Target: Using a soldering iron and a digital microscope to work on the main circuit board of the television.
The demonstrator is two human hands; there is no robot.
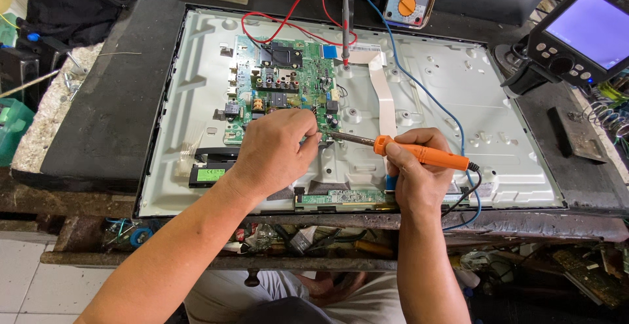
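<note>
Right hand (419, 180) grips an orange soldering iron (419, 155), tip at the green circuit board (288, 85); left hand (275, 150) pinched beside the tip, holding something I can't make out.

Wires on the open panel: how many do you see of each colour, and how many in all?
Red wire: 1
Blue wire: 1
Black cord from the orange soldering iron in the right hand: 1
Flat white ribbon cable: 1
Total: 4

Small tilted monitor (588, 28) upper right, pale lavender screen, dark frame, green rectangular label (211, 174) lower left of panel
</note>
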